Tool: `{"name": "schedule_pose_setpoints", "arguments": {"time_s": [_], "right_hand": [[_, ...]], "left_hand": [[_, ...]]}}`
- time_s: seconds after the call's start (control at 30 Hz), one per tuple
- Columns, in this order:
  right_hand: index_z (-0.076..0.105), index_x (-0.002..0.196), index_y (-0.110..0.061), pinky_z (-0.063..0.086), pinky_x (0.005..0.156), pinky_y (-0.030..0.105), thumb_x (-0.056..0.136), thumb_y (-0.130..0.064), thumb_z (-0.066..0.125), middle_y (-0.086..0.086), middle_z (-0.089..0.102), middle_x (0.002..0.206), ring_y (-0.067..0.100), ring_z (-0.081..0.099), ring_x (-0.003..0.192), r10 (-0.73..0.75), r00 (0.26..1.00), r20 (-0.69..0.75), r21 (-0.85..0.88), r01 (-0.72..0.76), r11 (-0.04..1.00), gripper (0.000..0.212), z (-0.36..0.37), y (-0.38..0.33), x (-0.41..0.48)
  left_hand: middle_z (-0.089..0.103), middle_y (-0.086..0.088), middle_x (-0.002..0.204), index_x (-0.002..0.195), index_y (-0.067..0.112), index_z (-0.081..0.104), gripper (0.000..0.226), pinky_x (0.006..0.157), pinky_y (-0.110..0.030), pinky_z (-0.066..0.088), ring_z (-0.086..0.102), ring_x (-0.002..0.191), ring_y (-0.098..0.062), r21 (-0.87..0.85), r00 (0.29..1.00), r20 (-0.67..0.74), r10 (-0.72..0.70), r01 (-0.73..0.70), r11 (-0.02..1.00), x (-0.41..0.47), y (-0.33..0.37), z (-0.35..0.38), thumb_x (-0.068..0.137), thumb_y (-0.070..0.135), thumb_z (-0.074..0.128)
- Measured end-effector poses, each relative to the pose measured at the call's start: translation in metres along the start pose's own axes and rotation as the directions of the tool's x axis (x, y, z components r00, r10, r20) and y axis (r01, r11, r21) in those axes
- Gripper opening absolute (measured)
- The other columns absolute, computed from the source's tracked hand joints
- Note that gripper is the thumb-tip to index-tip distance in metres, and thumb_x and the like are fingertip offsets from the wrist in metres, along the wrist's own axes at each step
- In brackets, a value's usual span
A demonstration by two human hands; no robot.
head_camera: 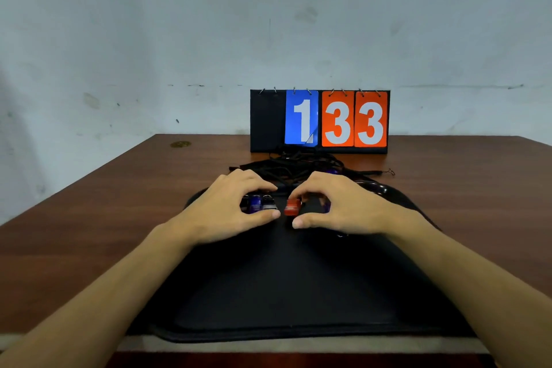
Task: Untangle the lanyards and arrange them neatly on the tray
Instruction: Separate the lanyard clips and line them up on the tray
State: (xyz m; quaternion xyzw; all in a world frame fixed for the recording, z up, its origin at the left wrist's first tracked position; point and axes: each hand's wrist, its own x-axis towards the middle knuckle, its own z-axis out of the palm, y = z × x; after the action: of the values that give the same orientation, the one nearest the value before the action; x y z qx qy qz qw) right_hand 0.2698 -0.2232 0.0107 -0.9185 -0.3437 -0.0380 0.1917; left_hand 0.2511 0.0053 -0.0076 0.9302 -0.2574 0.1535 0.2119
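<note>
Wall (209,24), pale and scuffed, fills the upper half of the frame. Below it a brown wooden table (89,203) spreads across the lower half, its far edge running through the middle of the picture. On the table lies a black tray (283,293), wide at the bottom centre and narrowing toward the middle of the frame, its near rim close to the table's front edge. At centre right, against the wall, stands a black flip scoreboard (319,121) showing a blue card with 1 and 2 orange cards reading 33.

Both forearms enter from the lower corners and meet at the centre of the frame over the tray's far end. The left hand (236,206) arches with fingers curled downward and thumb stretched toward the centre, cupped over a row of small clips (258,203), blue and silver-grey; whether it actually pinches them is not clear. The right hand (337,203) mirrors it, forefinger and thumb closing around a red clip (292,207), which sits between the 2 thumbs.

Just behind the hands, between the tray's far rim and the scoreboard, the black lanyards (298,163) lie in a tangled heap on the table, with 1 strand trailing off to the right.
</note>
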Motion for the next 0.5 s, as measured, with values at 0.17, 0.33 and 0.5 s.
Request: {"name": "schedule_pose_setpoints", "arguments": {"time_s": [0.17, 0.33, 0.5], "right_hand": [[0.061, 0.119, -0.031, 0.047, 0.086, 0.02, 0.084, -0.043, 0.066, -0.01, 0.057, 0.111, 0.004, 0.053, 0.1, -0.068, 0.995, -0.068, -0.011, 0.067, 0.998, 0.037, 0.009, -0.001, -0.001], [0.06, 0.12, -0.031, 0.047, 0.084, 0.016, 0.085, -0.036, 0.067, -0.013, 0.058, 0.114, 0.003, 0.054, 0.101, -0.078, 0.992, -0.094, 0.035, 0.081, 0.996, 0.036, 0.013, 0.003, 0.001], [0.054, 0.129, -0.028, 0.042, 0.074, 0.012, 0.087, -0.033, 0.065, -0.013, 0.058, 0.114, 0.002, 0.054, 0.09, -0.055, 0.992, -0.112, 0.06, 0.062, 0.996, 0.044, 0.019, 0.002, 0.005]], "left_hand": [[0.054, 0.025, 0.112, 0.118, 0.038, 0.059, 0.05, 0.097, -0.025, 0.035, 0.044, 0.11, 0.009, -0.013, 0.999, -0.04, -0.022, 0.022, 1.0, 0.0, -0.004, 0.0, 0.076, 0.065, 0.055], [0.058, 0.022, 0.11, 0.118, 0.032, 0.061, 0.063, 0.1, -0.03, 0.04, 0.047, 0.106, 0.006, -0.004, 1.0, 0.003, -0.01, 0.01, 1.0, -0.001, -0.003, 0.002, 0.069, 0.07, 0.049], [0.063, 0.019, 0.108, 0.117, 0.032, 0.062, 0.055, 0.096, -0.035, 0.044, 0.053, 0.104, 0.002, 0.063, 0.999, -0.053, 0.01, -0.007, 0.998, 0.001, -0.003, 0.003, 0.075, 0.065, 0.049]]}}
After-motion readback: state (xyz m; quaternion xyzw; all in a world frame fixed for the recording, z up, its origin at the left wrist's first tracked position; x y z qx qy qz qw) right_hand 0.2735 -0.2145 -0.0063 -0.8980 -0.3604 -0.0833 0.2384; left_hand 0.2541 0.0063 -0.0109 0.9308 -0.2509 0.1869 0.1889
